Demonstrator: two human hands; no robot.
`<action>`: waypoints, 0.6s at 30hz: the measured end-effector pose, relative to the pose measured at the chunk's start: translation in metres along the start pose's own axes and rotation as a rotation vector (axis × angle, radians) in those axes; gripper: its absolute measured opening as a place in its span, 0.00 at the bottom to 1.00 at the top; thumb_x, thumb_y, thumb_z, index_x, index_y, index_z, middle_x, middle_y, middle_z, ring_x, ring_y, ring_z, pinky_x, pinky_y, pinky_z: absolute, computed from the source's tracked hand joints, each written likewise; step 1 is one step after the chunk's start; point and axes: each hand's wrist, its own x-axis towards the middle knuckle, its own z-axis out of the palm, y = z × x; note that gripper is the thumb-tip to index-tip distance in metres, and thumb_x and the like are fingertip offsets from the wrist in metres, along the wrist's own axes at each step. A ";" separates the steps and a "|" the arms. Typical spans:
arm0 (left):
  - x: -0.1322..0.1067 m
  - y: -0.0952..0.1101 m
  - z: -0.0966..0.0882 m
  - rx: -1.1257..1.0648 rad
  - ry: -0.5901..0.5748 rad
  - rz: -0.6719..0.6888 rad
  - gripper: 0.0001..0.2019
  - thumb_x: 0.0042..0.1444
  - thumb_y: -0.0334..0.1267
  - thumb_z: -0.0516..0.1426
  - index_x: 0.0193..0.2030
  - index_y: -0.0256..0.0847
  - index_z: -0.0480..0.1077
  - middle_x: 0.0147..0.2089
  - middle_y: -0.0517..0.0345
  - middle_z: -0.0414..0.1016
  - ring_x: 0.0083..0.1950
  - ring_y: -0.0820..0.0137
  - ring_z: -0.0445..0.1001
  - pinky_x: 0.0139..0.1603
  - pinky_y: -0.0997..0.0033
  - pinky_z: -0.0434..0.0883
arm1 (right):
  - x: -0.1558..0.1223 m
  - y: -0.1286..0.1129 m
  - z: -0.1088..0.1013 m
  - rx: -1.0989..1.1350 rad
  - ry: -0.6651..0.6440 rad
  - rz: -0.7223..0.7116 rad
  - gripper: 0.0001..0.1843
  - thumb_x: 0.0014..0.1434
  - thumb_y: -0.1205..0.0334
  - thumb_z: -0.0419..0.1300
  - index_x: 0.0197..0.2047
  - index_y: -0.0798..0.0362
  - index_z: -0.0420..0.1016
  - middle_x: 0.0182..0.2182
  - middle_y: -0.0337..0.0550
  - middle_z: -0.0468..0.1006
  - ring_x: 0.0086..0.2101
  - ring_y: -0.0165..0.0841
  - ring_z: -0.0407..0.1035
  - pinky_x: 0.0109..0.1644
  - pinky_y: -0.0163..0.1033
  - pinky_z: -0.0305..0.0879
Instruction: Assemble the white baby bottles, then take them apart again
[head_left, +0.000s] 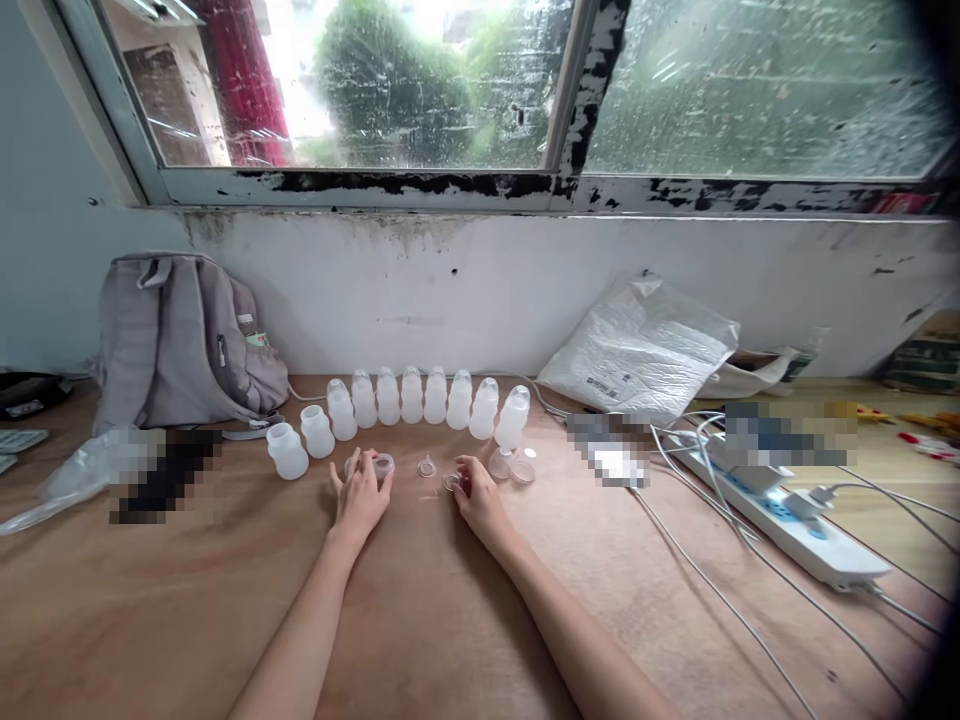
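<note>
Several small translucent white bottles (411, 395) stand in a curved row on the wooden table (420, 620). Two at the left end, such as the open bottle (287, 451), have no tops. My left hand (360, 495) lies on the table with its fingers curled round a clear ring cap (380, 464). My right hand (477, 495) pinches a small clear part (452, 482). A clear teat (427, 466) sits between my hands. Two clear caps (512, 466) lie just right of my right hand.
A grey backpack (187, 345) leans on the wall at the left. A plastic bag (641, 350) lies at the right. A white power strip (795, 525) with several cables crosses the right side. A crumpled clear bag (82, 470) lies far left.
</note>
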 end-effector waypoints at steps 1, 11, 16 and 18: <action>0.000 -0.001 0.001 0.026 0.005 -0.014 0.14 0.53 0.40 0.50 0.46 0.39 0.60 0.52 0.45 0.67 0.60 0.57 0.54 0.56 0.38 0.43 | 0.000 0.001 0.001 -0.019 0.012 0.001 0.16 0.50 0.69 0.51 0.45 0.55 0.60 0.34 0.47 0.70 0.36 0.36 0.65 0.41 0.42 0.64; -0.001 0.002 -0.004 0.167 -0.021 -0.059 0.19 0.54 0.45 0.48 0.54 0.49 0.61 0.59 0.47 0.57 0.61 0.55 0.50 0.55 0.42 0.48 | 0.006 0.004 0.007 -0.200 0.010 -0.024 0.07 0.53 0.68 0.50 0.36 0.54 0.65 0.32 0.46 0.70 0.34 0.36 0.63 0.39 0.40 0.61; -0.002 0.005 -0.003 0.174 -0.031 -0.043 0.21 0.55 0.47 0.48 0.56 0.53 0.58 0.60 0.46 0.56 0.61 0.53 0.50 0.55 0.42 0.49 | 0.017 0.005 0.015 -0.256 0.007 -0.036 0.09 0.53 0.70 0.48 0.37 0.55 0.65 0.32 0.46 0.70 0.34 0.37 0.62 0.39 0.40 0.60; -0.002 0.005 -0.002 0.164 -0.049 -0.025 0.21 0.55 0.47 0.48 0.56 0.54 0.59 0.60 0.47 0.56 0.61 0.52 0.50 0.55 0.43 0.50 | 0.018 0.005 0.017 -0.282 -0.015 -0.051 0.09 0.54 0.70 0.48 0.38 0.55 0.65 0.33 0.47 0.71 0.34 0.37 0.61 0.39 0.40 0.59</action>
